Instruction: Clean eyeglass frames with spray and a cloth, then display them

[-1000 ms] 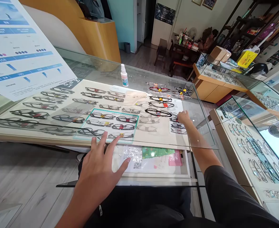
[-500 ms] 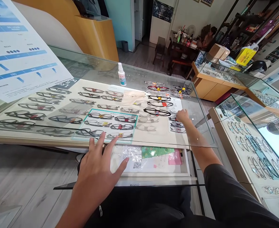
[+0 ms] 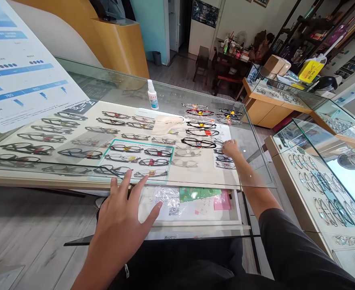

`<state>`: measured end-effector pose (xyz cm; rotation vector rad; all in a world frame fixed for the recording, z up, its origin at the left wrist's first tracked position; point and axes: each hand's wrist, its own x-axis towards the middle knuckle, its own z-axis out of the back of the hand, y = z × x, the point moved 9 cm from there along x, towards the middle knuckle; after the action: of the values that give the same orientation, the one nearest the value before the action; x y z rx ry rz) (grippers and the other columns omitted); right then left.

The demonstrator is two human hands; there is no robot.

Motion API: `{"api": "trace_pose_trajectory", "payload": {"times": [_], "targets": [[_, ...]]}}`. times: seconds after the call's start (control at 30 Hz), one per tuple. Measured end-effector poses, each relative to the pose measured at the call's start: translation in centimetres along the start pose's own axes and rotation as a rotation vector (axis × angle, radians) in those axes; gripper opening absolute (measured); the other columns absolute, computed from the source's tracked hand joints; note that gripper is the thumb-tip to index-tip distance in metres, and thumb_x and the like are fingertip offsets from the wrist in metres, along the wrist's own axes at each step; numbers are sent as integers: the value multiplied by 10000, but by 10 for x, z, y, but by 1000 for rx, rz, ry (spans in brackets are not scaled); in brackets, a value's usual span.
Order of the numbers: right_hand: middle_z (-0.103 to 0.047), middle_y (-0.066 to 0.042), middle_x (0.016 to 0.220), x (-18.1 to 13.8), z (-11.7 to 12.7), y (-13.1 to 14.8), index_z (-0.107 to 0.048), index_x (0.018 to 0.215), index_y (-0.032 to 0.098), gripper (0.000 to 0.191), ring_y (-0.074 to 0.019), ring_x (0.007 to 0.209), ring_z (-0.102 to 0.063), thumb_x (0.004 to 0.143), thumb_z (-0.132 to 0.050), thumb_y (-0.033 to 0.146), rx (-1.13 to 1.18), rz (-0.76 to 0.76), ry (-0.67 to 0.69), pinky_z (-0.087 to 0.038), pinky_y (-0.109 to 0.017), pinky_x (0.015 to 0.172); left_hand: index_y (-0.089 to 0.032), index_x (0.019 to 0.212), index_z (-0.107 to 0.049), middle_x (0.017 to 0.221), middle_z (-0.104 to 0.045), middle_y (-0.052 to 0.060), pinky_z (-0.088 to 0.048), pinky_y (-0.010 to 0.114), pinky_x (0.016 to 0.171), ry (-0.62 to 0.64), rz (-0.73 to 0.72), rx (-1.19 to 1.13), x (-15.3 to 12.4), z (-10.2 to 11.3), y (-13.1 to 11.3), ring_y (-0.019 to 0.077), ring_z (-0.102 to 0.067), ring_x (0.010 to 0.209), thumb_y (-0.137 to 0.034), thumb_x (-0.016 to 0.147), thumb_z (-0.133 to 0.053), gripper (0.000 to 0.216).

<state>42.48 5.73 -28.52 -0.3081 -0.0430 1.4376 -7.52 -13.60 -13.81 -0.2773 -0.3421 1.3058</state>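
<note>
I stand behind a glass display case (image 3: 256,177) filled with rows of eyeglass frames. My right hand (image 3: 231,148) reaches in under the glass top, its fingers curled over a small white card of glasses (image 3: 225,162) at the right of the display; what it grips is hidden. A black frame with a red tag (image 3: 199,142) lies just left of that hand. My left hand (image 3: 121,223) hovers open, fingers spread, by the case's near edge, above a teal-bordered tray of frames (image 3: 139,158).
A white spray bottle (image 3: 152,96) stands on the glass top at the back. A large printed poster (image 3: 20,76) lies at the left. Papers and a pink note (image 3: 222,200) sit on the lower shelf. Another glass showcase (image 3: 322,185) stands at the right.
My right hand has shifted slightly left and back over the small card. The view has drifted a little; my left hand stays spread at the near edge.
</note>
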Motion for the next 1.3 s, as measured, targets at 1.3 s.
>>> {"api": "trace_pose_trajectory", "payload": {"times": [1.3], "targets": [[-788, -133, 1317, -7, 3, -11, -745, 1303, 229, 466, -266, 1444, -527, 970, -473, 49, 106, -64, -118, -134, -430, 1335, -338, 1751, -355, 1868, -218, 117, -390, 779, 1260, -24, -19, -20, 1, 4, -3, 532, -141, 1717, -599, 1017, -570, 808]]}}
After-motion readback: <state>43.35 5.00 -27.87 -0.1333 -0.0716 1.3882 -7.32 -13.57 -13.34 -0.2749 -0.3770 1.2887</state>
